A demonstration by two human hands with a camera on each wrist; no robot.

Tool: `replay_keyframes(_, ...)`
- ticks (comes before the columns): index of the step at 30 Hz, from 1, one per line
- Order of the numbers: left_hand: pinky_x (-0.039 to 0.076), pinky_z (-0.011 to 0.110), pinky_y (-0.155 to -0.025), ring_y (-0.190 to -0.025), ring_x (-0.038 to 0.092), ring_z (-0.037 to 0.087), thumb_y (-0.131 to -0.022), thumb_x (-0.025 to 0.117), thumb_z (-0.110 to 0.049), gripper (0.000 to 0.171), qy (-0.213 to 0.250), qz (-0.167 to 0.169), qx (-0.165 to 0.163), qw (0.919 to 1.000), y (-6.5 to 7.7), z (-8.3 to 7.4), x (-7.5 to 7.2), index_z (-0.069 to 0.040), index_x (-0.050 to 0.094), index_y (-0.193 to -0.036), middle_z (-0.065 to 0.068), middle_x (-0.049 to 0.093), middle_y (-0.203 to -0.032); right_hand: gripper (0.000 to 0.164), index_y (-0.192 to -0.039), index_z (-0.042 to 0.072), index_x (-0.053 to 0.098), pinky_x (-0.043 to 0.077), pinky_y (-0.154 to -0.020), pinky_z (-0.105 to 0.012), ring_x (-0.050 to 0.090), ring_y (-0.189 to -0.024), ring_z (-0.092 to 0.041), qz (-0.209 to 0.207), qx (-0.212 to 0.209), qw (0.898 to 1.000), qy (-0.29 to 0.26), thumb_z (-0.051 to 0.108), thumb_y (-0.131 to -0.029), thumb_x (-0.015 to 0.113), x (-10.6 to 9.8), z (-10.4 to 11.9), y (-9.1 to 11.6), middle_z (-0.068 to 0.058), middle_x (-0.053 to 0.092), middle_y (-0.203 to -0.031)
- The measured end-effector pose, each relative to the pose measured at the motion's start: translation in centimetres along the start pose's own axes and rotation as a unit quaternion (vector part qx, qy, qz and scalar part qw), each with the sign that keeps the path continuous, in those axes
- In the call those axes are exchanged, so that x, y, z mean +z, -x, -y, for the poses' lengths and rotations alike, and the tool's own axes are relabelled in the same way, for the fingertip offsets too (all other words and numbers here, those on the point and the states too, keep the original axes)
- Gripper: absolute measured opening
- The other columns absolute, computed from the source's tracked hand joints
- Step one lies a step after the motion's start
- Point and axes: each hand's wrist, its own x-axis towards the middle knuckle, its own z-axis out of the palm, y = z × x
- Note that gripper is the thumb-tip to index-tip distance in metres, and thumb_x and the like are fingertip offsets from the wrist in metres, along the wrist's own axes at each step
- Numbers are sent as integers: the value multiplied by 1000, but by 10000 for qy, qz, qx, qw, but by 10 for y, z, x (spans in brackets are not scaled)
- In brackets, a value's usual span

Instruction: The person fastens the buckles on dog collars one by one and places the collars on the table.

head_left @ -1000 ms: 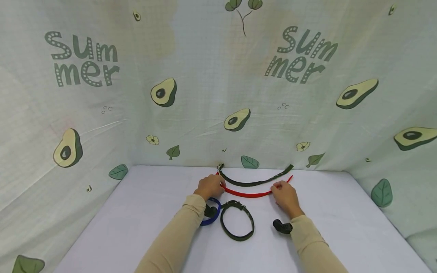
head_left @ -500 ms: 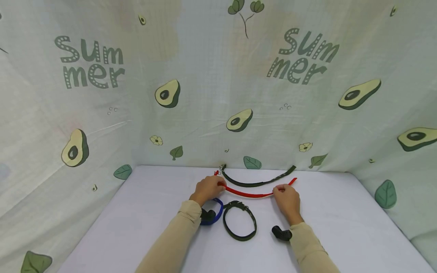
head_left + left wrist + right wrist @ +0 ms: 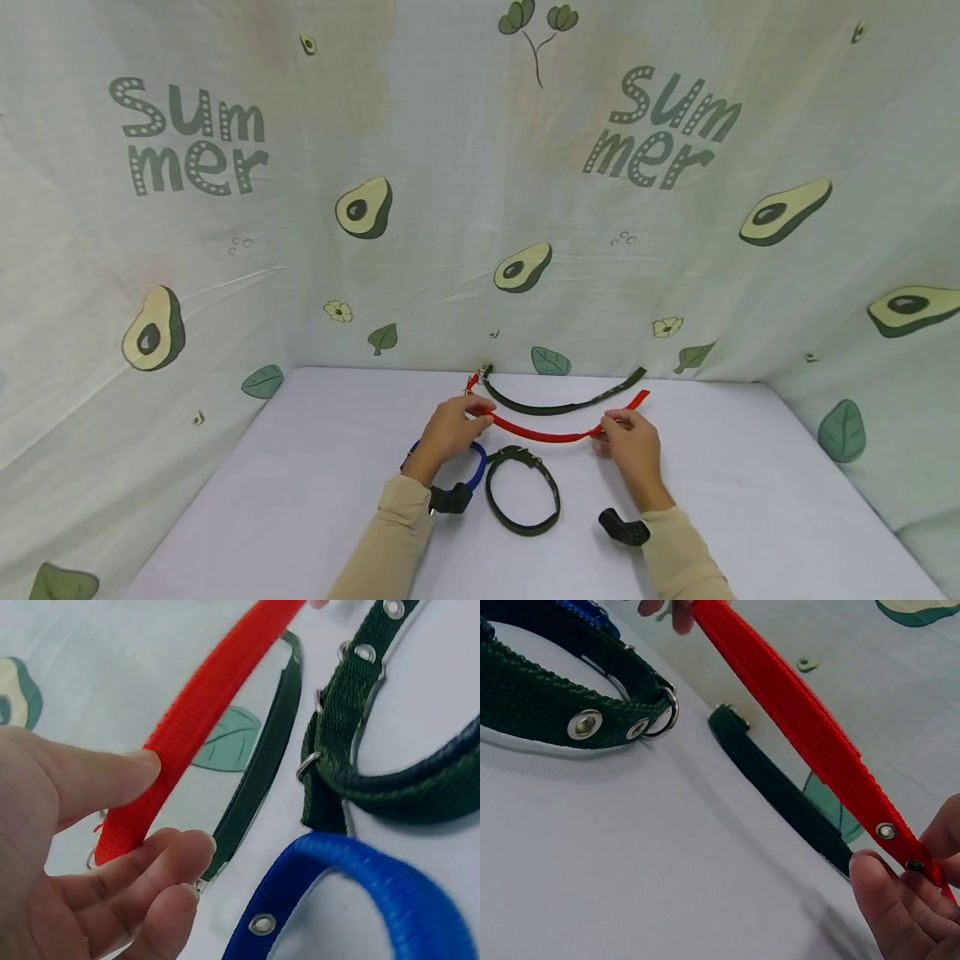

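Between my two hands a red collar [image 3: 543,436] stretches, sagging a little in the middle. In the left wrist view, my left hand [image 3: 450,429] has its thumb on the red webbing near the metal-ring end, its fingers on the other side. My right hand [image 3: 633,446] pinches the other end by the metal eyelets [image 3: 886,830], and the red tip sticks out past the fingers. Behind lies a dark green collar [image 3: 555,410], unfastened in a shallow curve. Closer to me, a green collar [image 3: 341,727] is buckled into a loop, beside a looped blue collar [image 3: 375,862] partly under my left wrist.
The white table [image 3: 315,500] runs back to a hanging cloth [image 3: 427,275] printed with avocados and leaves. Black wrist devices, such as the one on the right wrist [image 3: 624,528], stick out inward near the table top.
My left hand has shifted slightly left and toward me, its fingers loosened, showing more of the red collar's ring end. My right hand's fingers have also spread a little around the strap.
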Motion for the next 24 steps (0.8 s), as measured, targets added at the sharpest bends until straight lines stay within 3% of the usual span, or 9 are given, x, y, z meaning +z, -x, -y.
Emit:
replay_keyframes(5, 51, 31, -60, -79, 62, 13, -94, 72, -29, 26, 202, -229, 100, 9995, 8, 1, 4, -18, 74, -117, -3, 68, -101, 29, -121, -9, 58, 58, -63, -26, 70, -65, -11, 87, 129, 9985, -521, 7, -97, 60, -1, 2, 5, -15, 64, -94)
replay_keyframes(13, 52, 33, -66, -73, 65, 10, -96, 65, -48, 31, 609, -697, 7, 9957, 17, 3, 8, -24, 76, -113, -4, 67, -103, 31, -123, -10, 55, 59, -67, -28, 69, -73, -8, 107, 195, 9970, -737, 7, -98, 59, -6, 7, 14, -14, 59, -102)
replay_keyframes(17, 52, 33, -68, -72, 64, 9, -97, 65, -46, 28, 505, -851, 69, 9951, 19, 6, 8, -25, 76, -111, -5, 67, -99, 30, -122, -10, 55, 59, -66, -28, 68, -74, -7, 90, 130, 9969, -774, 7, -98, 59, -3, 9, 16, -16, 55, -106)
replay_keyframes(24, 53, 31, -69, -72, 64, 9, -98, 64, -45, 28, 587, -842, 212, 9945, 20, 5, 11, -23, 75, -113, -4, 67, -99, 26, -119, -11, 56, 59, -63, -27, 67, -68, -9, -121, -127, 9964, -832, 5, -98, 57, -2, 9, 18, -18, 54, -107)
